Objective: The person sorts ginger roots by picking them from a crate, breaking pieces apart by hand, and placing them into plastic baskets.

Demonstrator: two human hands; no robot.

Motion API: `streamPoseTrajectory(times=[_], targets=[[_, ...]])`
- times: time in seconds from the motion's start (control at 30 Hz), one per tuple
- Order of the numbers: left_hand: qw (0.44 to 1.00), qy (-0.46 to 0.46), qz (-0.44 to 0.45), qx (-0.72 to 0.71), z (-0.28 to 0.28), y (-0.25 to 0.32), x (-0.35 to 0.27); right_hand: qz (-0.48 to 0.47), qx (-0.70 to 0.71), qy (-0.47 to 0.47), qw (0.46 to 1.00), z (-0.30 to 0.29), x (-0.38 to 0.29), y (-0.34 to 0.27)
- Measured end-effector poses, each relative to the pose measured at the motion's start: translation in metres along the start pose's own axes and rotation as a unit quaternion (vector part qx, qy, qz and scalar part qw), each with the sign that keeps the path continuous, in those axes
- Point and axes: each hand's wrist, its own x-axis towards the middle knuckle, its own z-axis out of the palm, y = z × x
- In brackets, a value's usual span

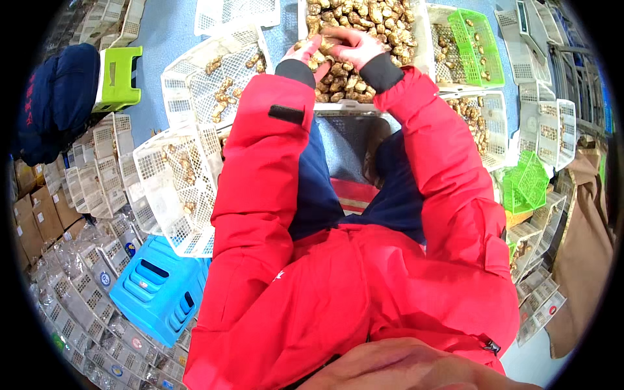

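Observation:
A white plastic crate [346, 105] heaped with brown and cream mushrooms [385, 24] stands in front of me. Over its near left part, my left hand [308, 52] curls around pale mushrooms [318, 59]. Close beside it, my right hand [360, 48] has its fingers on a brownish mushroom [331, 47] between the two hands. My fingers partly hide what they hold. Below my wrists lie more dark-capped mushrooms [341, 83] in the crate.
Left, white mesh baskets [195, 92] [170, 214] hold scattered mushrooms, near a blue plastic stool [156, 287]. Right are a basket [480, 122] of mushrooms and a green basket [475, 46]. A green stool [119, 78] bears a dark blue bundle [61, 97]. Stacked baskets [87, 297] line the lower left.

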Motion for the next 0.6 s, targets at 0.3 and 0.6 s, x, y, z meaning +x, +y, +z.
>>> streamPoseTrajectory(times=[0.3,0.6], targets=[[0.943,0.056,-0.2,-0.259,0.014,0.047,0.0,0.095,-0.692,0.02,0.716,-0.06,0.052,0.089],[0.906,0.012,-0.21,-0.366,0.025,0.058,0.005,0.095,0.353,-0.1,0.925,-0.12,0.01,0.062]])
